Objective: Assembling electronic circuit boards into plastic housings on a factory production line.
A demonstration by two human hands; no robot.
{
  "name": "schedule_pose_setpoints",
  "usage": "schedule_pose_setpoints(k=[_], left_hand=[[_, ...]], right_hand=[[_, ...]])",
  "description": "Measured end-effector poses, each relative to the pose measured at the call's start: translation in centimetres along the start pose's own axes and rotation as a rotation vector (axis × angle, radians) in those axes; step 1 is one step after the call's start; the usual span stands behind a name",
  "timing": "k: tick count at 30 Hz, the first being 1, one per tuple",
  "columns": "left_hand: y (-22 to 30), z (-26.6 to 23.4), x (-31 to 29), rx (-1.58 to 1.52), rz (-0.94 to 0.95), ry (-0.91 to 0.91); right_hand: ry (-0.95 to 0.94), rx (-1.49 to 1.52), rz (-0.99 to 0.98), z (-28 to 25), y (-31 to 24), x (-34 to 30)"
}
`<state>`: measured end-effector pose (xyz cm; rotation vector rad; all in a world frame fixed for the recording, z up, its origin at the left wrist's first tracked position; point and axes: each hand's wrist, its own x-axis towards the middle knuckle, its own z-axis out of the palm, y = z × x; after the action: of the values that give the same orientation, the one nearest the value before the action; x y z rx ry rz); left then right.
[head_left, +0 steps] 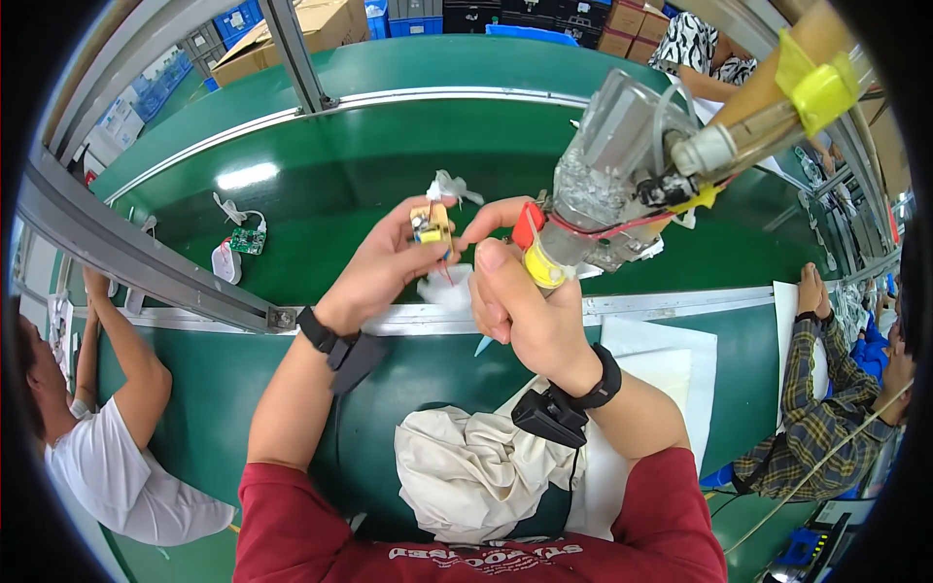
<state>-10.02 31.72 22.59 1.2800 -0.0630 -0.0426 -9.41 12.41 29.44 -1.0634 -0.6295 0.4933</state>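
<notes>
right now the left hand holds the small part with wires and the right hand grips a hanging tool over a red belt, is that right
Not quite: the belt is green, not red, as the head view shows. The left hand does hold the small part with wires, and the right hand does grip the hanging tool.

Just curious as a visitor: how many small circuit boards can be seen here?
2: a tan board held in the left hand, and a green board lying on the conveyor belt to the left. More may be hidden.

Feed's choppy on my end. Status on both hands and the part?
Left hand pinching small circuit board. Right hand gripping glue gun, nozzle near board. Nothing between them.
</notes>
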Motion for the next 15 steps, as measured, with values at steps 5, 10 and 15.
schedule_pose_setpoints(k=[5, 10, 15], left_hand=[[-1.8, -2.2, 0.4, 1.270, 0.320, 0.585], [-0.1, -4.8, -1.1, 1.419, 0.201, 0.465], [1.8, -9.6, -3.2, 2.240, -0.024, 0.880]], right_hand=[[0.019, -0.041, -0.020, 0.3, 0.1, 0.2], [0.009, -0.036, -0.016, -0.2, -0.7, 0.1], [0.005, -0.052, -0.034, -0.5, -0.8, 0.3]])
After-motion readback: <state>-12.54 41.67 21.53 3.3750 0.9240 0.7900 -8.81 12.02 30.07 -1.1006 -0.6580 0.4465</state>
